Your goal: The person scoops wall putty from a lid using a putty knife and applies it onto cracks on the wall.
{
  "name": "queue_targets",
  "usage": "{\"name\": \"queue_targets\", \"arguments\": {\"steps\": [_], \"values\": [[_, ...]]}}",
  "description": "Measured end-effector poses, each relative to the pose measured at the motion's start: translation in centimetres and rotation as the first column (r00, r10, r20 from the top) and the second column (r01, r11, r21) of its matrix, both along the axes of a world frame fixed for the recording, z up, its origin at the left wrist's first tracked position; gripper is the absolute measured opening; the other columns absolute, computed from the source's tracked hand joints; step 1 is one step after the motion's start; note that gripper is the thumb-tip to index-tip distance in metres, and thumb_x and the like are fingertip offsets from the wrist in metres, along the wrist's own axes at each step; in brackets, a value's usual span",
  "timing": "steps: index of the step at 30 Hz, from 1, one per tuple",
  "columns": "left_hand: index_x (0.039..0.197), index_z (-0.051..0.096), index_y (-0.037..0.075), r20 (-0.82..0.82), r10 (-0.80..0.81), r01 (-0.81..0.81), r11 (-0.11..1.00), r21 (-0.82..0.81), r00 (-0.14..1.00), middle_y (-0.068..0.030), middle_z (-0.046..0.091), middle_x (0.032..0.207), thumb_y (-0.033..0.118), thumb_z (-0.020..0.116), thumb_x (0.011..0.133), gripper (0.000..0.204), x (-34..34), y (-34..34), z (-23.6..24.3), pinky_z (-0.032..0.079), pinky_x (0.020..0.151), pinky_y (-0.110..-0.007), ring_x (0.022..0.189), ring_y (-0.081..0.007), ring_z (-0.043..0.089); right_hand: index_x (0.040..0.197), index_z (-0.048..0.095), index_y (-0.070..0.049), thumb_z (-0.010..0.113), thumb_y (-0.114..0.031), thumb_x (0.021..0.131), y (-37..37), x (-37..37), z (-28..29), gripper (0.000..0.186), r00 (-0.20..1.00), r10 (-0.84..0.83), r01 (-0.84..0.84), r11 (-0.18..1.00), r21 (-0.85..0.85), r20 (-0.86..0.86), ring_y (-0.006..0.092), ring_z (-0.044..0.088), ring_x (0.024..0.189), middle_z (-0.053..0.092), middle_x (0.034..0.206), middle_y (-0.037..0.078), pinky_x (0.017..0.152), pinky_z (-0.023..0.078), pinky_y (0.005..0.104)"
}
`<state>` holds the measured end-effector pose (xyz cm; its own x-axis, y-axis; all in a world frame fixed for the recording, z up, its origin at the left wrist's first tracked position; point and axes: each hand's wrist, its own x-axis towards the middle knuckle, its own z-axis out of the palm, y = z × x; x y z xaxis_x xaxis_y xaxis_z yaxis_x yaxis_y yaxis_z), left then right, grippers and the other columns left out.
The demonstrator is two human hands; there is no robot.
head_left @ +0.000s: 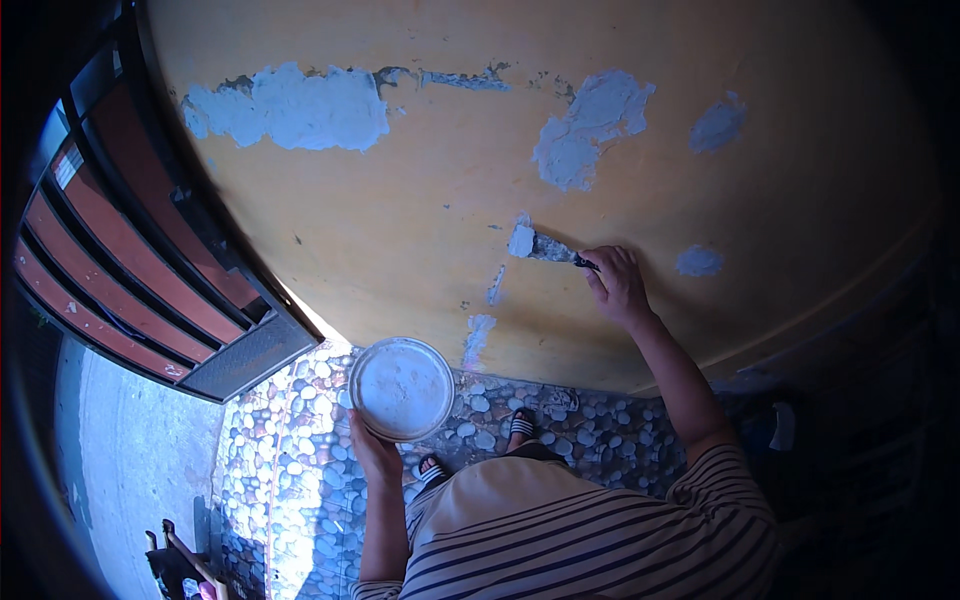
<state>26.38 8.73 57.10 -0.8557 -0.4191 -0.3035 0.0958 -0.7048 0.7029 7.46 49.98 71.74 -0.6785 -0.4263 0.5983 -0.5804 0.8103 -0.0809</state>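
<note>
Putty knife with a flat metal blade and a dark handle [560,252] is standing out near the centre of the frame, its blade pointing left across a yellow-orange painted wall [430,195]. Thick whitish filler [521,241] is covering the blade's end, just below a small pale smear on the wall; whether the edge is touching the wall, I cannot tell. The right hand [620,283], right of centre, is gripping the handle with its fingers closed around it.

At lower centre-left, the left hand [376,452] is holding up a shallow round pale dish with a raised rim [451,392]; the thumb side is showing at the dish's lower left edge, while the other fingers are hiding beneath, so how far they are curling cannot be told. Whitish residue is coating the dish's inside.

Rough pale patches are marking the wall: a wide one [310,112] at upper left, a tall one [590,130] right of top centre, two small ones [717,124] [698,261] farther right, and a narrow one [479,340] below the blade. A red-panelled gate with black bars [150,230] is filling the left side. Striped sandals [521,424] are resting on a pebble-covered floor [285,430], and a striped shirt [570,530] is spanning the bottom.
</note>
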Motion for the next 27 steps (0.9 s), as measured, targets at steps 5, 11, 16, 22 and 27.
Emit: {"name": "queue_targets", "arguments": {"steps": [5, 11, 16, 22, 27], "values": [[0.129, 0.051, -0.002, 0.028, -0.014, 0.013, 1.000, 0.009, 1.000, -0.0136, 0.058, 0.127, 0.042, 0.041, 0.106, 0.051, -0.2, 0.7, 0.7, 0.044, 0.104, -0.037, 0.118, -0.0225, 0.057, 0.117, 0.059, -0.008, 0.064, -0.004, 0.086, -0.4, -1.6, -0.3, 0.032, 0.997, -0.008, 0.008, 1.000, -0.003, -0.081, 0.0305, 0.059, 0.098, 0.063, 0.102, 0.009, 0.085, 0.047, 0.0431], [0.131, 0.049, -0.003, 0.030, -0.019, 0.019, 1.000, -0.003, 0.999, -0.0143, 0.057, 0.129, 0.042, 0.040, 0.106, 0.052, -0.4, 0.8, 0.6, 0.043, 0.105, -0.038, 0.119, -0.0242, 0.056, 0.112, 0.063, -0.006, 0.065, 0.000, 0.083, -1.1, -2.3, -0.4, 0.029, 0.991, -0.060, 0.064, 0.997, 0.035, -0.122, 0.0285, 0.060, 0.094, 0.062, 0.098, 0.009, 0.080, 0.051, 0.0414], [0.135, 0.047, -0.003, 0.022, -0.005, 0.004, 1.000, 0.021, 1.000, -0.0151, 0.055, 0.134, 0.041, 0.040, 0.107, 0.052, 0.2, 0.1, 0.4, 0.041, 0.107, -0.040, 0.123, -0.0252, 0.054, 0.113, 0.064, -0.005, 0.066, 0.000, 0.082, -0.1, -1.0, -1.4, 0.031, 0.985, -0.130, 0.134, 0.991, 0.024, -0.113, 0.0287, 0.060, 0.093, 0.062, 0.099, 0.010, 0.079, 0.051, 0.0415], [0.135, 0.047, -0.002, 0.050, 0.017, -0.019, 0.999, 0.038, 0.999, -0.0144, 0.054, 0.136, 0.039, 0.040, 0.107, 0.051, 0.7, -0.5, 0.0, 0.040, 0.109, -0.039, 0.125, -0.0246, 0.053, 0.115, 0.063, -0.004, 0.065, 0.000, 0.083, -1.2, -1.0, -1.5, 0.032, 0.989, -0.026, 0.021, 0.999, -0.032, -0.146, 0.0316, 0.059, 0.092, 0.062, 0.099, 0.013, 0.079, 0.051, 0.0427], [0.135, 0.047, -0.002, 0.037, 0.009, -0.010, 1.000, 0.015, 0.999, -0.0142, 0.053, 0.137, 0.039, 0.040, 0.107, 0.050, 0.5, -0.5, 0.0, 0.039, 0.109, -0.038, 0.126, -0.0238, 0.052, 0.115, 0.064, -0.004, 0.067, 0.002, 0.081, -0.5, -1.0, -2.1, 0.034, 0.986, -0.123, 0.125, 0.992, 0.010, -0.113, 0.0311, 0.059, 0.091, 0.061, 0.099, 0.011, 0.077, 0.052, 0.0432]]}}
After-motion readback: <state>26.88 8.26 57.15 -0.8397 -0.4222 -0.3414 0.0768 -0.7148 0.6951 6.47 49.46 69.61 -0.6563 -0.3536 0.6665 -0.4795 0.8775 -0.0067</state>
